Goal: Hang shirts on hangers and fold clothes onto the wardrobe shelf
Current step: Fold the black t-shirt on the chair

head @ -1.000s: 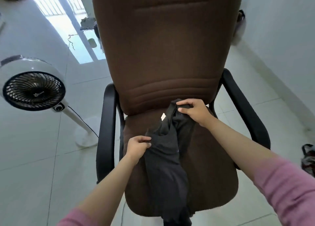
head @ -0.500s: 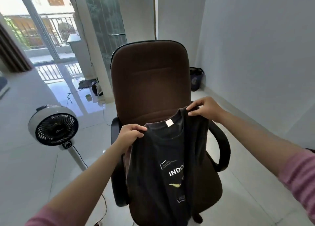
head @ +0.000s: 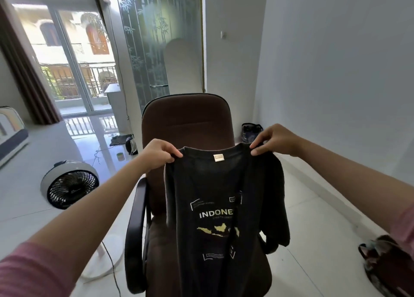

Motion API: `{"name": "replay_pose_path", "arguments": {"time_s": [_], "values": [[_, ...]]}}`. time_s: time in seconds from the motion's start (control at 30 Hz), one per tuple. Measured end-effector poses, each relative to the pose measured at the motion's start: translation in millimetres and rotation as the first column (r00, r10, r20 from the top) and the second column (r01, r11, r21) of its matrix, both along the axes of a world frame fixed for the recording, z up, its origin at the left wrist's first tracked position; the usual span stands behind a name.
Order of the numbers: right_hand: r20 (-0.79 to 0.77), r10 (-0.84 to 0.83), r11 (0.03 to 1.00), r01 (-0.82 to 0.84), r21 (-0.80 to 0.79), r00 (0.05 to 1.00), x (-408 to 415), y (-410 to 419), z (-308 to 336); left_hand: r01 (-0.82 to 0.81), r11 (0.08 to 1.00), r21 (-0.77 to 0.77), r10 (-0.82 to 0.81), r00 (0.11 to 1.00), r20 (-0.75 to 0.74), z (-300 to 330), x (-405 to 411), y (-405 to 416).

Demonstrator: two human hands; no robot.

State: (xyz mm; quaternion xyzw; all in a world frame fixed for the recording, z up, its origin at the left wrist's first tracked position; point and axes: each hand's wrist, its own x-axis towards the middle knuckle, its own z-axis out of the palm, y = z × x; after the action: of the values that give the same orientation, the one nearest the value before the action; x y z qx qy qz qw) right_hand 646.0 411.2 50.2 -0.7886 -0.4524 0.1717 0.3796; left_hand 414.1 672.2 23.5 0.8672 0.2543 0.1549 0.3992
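A black T-shirt [head: 215, 209] with white "INDONE" lettering and a yellow map print hangs in the air in front of me. My left hand [head: 160, 154] pinches its left shoulder seam beside the collar. My right hand [head: 274, 141] pinches the right shoulder. The collar with its small white label faces me, and one sleeve droops at the right. The shirt hangs above the seat of a brown office chair [head: 186, 122]. No hanger or wardrobe is in view.
A white standing fan [head: 69, 184] with its cable stands on the tiled floor at the left. Dark bags lie by the right wall [head: 252, 131] and at the lower right [head: 385, 263]. A frosted glass door and a balcony window are behind.
Both hands have lifted the shirt off the chair seat and spread its shoulders apart, so it hangs open. My view has tilted up from the seat to the room.
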Motion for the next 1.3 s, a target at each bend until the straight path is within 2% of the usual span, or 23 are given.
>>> {"name": "replay_pose_path", "arguments": {"time_s": [0.17,0.33,0.43,0.67,0.87,1.0,1.13,1.3], "values": [[0.083,0.029,0.999,-0.032,0.043,0.996,8,-22,12,-0.027,0.985,0.172,0.034,0.999,-0.040,24,5,-28],[0.136,0.052,0.998,-0.056,0.026,0.989,10,-32,25,-0.082,0.974,0.210,0.104,0.990,-0.096,47,9,-56],[0.153,0.045,0.997,-0.054,0.056,0.987,12,-36,33,-0.103,0.966,0.237,0.114,0.993,-0.033,56,6,-67],[0.212,-0.014,0.962,-0.045,0.270,0.977,9,-42,62,-0.162,0.932,0.324,0.114,0.980,0.163,86,-4,-84],[0.256,-0.061,0.914,-0.049,0.403,0.965,6,-40,87,-0.164,0.892,0.422,0.089,0.977,0.193,112,-15,-86],[0.255,-0.074,0.902,-0.044,0.429,0.964,7,-37,94,-0.139,0.913,0.383,0.053,0.972,0.227,118,-17,-87],[0.236,-0.043,0.896,-0.067,0.438,0.971,7,-35,93,-0.151,0.943,0.297,0.038,0.934,0.356,112,-15,-92],[0.198,0.089,0.913,-0.160,0.376,0.976,5,-38,91,-0.121,0.972,0.202,0.020,0.898,0.439,106,-14,-89]]}}
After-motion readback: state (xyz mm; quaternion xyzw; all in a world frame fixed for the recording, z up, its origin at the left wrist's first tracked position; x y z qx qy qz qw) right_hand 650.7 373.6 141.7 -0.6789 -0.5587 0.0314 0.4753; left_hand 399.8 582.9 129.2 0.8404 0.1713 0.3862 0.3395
